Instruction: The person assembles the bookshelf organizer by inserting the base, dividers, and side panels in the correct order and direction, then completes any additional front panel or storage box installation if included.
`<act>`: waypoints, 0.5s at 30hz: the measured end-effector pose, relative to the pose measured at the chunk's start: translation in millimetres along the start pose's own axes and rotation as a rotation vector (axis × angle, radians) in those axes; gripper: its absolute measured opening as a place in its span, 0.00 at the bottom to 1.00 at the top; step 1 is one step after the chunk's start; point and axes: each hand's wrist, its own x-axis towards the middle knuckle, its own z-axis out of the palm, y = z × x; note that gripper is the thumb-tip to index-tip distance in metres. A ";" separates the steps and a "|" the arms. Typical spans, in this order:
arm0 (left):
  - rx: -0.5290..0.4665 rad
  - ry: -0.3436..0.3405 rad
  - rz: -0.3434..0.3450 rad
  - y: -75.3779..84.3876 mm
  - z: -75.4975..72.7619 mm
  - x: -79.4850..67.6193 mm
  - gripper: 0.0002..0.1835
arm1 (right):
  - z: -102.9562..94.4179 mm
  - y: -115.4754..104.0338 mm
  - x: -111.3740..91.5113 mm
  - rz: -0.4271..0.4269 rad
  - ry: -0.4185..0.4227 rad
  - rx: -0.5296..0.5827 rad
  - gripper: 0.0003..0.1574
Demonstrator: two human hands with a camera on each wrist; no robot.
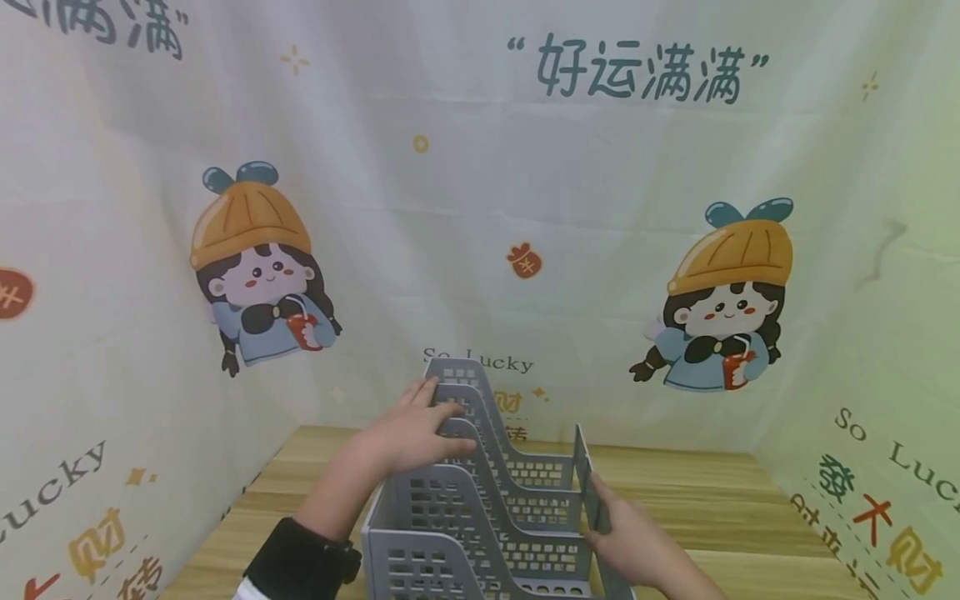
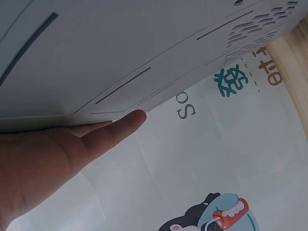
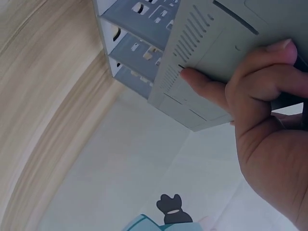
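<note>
A grey plastic file rack with several slots stands on the wooden table, its tall side to the left and its low side to the right. My left hand lies against the tall side, fingers spread and fairly straight over the upper edges of the dividers. In the left wrist view, a finger of it rests along the smooth outer panel. On the low side, my right hand grips the upright end panel. The right wrist view shows one finger stretched along that slotted panel and others bent at its edge.
The wooden table extends to both sides of the rack and behind it. A pale printed cloth with cartoon figures and lettering hangs around the back and sides. A black cuff covers the left wrist.
</note>
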 end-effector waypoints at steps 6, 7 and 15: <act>-0.020 0.000 -0.005 -1.2 -0.4 0.2 0.37 | 6.2 3.7 0.7 -0.048 0.051 -0.060 0.40; -0.020 0.001 -0.004 -1.5 -0.7 0.3 0.37 | 9.0 5.3 1.1 -0.050 0.051 -0.068 0.42; 0.005 -0.011 0.000 -1.7 0.7 1.2 0.37 | 29.0 20.1 -0.5 0.051 0.003 -0.061 0.58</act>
